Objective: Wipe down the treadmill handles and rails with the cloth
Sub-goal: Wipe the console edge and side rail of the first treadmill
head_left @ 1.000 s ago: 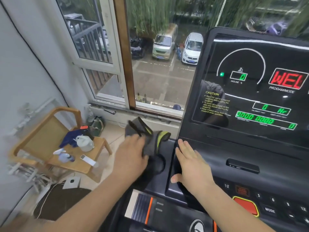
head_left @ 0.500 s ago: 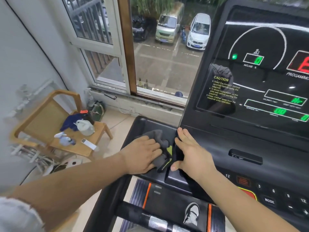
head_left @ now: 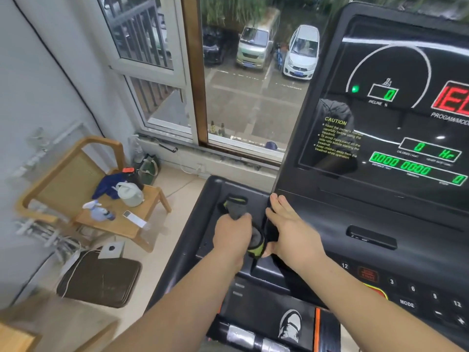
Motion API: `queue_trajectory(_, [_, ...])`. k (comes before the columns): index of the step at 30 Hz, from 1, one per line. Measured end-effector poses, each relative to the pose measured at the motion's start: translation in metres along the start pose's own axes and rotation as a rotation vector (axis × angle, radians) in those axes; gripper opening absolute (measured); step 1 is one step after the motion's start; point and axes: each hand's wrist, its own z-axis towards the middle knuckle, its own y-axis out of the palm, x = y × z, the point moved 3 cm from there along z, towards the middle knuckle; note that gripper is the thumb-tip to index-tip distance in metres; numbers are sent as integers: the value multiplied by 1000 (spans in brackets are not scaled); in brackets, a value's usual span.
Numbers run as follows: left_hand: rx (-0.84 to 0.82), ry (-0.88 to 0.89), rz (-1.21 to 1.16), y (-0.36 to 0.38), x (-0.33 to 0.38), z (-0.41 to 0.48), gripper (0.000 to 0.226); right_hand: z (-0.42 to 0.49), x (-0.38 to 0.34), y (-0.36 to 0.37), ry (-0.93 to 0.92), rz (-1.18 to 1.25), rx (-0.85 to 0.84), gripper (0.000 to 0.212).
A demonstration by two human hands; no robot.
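Observation:
A grey cloth [head_left: 237, 210] with a yellow-green edge sticks out on both sides of my left hand [head_left: 232, 237], which grips it inside the black side tray [head_left: 210, 196] on the left of the treadmill console [head_left: 380, 224]. My right hand [head_left: 289, 232] lies flat with straight fingers against the console's left edge, its thumb close to the cloth's lower end. A handlebar [head_left: 251, 337] with silver sensor bands crosses the bottom of the view, below both forearms.
The lit display [head_left: 396, 118] fills the upper right, with a keypad [head_left: 418, 298] below it. A wooden chair [head_left: 83, 189] at the left holds a spray bottle, a white jug and a blue cloth. A dark cushion [head_left: 101, 283] lies on the floor. A window [head_left: 243, 85] is ahead.
My left hand went from lifting the cloth above the tray to pressing it down inside, then slid nearer with the cloth bunched in its grip. My right hand stayed on the console edge.

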Motion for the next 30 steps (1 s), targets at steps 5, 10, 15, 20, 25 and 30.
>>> queue_trajectory(5, [-219, 588, 949, -12, 12, 0, 14, 1, -2, -2, 20, 24, -27, 104])
queue_trajectory(10, [-425, 1283, 1807, -32, 17, 17, 29, -4, -5, -7, 19, -5, -60, 105])
queue_trajectory(15, [-373, 1494, 1927, -64, 9, 42, 51, -7, -3, -5, 14, 6, -58, 104])
queue_trajectory(20, [-261, 870, 1411, -16, 19, 7, 15, -6, 0, -2, 4, 18, -52, 105])
queue_trajectory(25, [-291, 79, 253, -23, 21, 17, 10, -4, 2, 1, 6, 41, -27, 105])
queue_trajectory(30, [-229, 181, 146, -17, -2, -5, 14, -4, 0, 0, 24, 33, -36, 105])
